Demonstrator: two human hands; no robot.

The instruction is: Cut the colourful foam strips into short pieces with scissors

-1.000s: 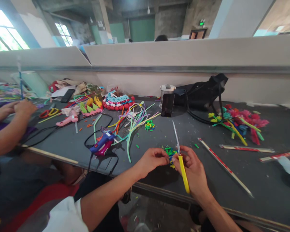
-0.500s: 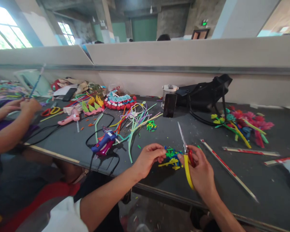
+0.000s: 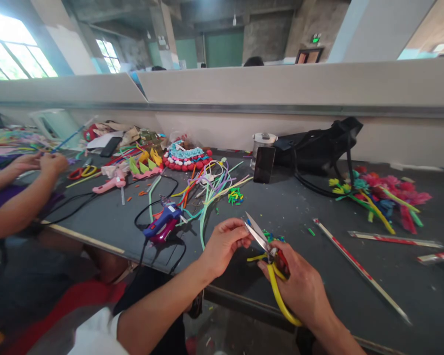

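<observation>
My right hand (image 3: 298,278) grips a pair of scissors (image 3: 261,239) with yellow and red handles. The blades are parted and point up and left, their tips at the fingers of my left hand (image 3: 227,244). Thumb and fingers of that left hand are pinched together, and whatever lies between them is too small or hidden to make out. Under the scissors lies a pile of short green, blue and yellow cut pieces (image 3: 257,258), partly covered by the blades and my right hand. Farther back is a second small heap of green and yellow pieces (image 3: 236,196).
Glue guns, one blue (image 3: 165,219) and one pink (image 3: 111,182), lie left with trailing cords. Colored strips (image 3: 207,190), a propped phone (image 3: 264,165) and a black bag (image 3: 318,148) stand behind. Rightward are fuzzy flowers (image 3: 388,192) and wrapped sticks (image 3: 358,266). Another person's hands (image 3: 46,165) work at far left.
The scissors have swung left and down, from pointing upright to reaching my left fingers, with the blades now parted. My left hand stays pinched in nearly the same place.
</observation>
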